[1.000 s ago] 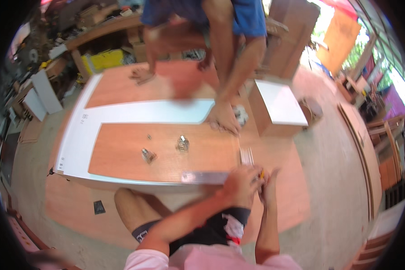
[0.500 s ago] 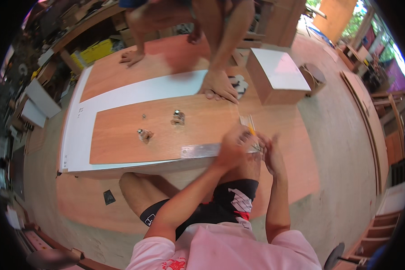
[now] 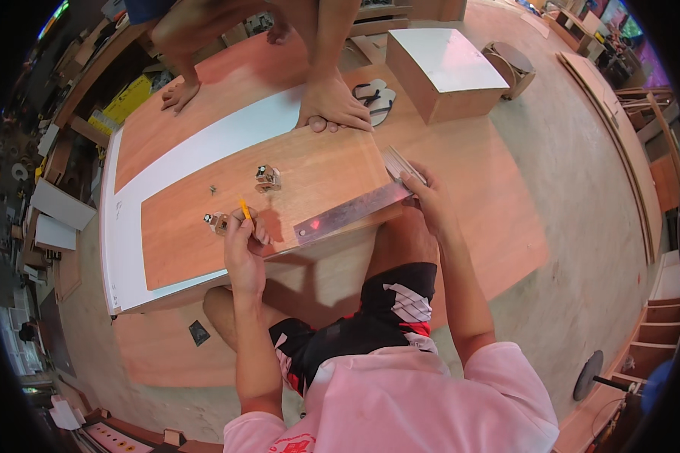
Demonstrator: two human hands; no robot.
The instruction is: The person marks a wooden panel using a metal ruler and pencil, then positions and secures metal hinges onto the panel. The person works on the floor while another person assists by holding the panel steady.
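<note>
My left hand (image 3: 243,249), closed round a slim yellow pencil-like tool (image 3: 245,208), is over the near edge of a brown wooden panel (image 3: 317,170). Beside it sit two small wood-and-metal fittings (image 3: 267,178), one close to my fingers. A metal-bladed square (image 3: 347,211) lies along the panel's near right edge. My right hand (image 3: 431,198) grips its pale stock, just past the panel's right end. Beneath the brown panel is a white board (image 3: 131,249). Another person's hand (image 3: 336,102) presses on the panel's far right corner.
That person's other hand (image 3: 180,94) rests on a farther wooden sheet (image 3: 234,83). Sandals (image 3: 378,102) lie beside a white-topped wooden box (image 3: 449,64), with a round stool (image 3: 510,68) farther right. Below, a thin wood sheet (image 3: 499,219) covers part of the floor. Shelving lines the left.
My left hand has swung left from the square's stock to near the fittings, carrying the yellow tool. My right hand now holds the stock, and the blade lies more slanted. The view has shifted.
</note>
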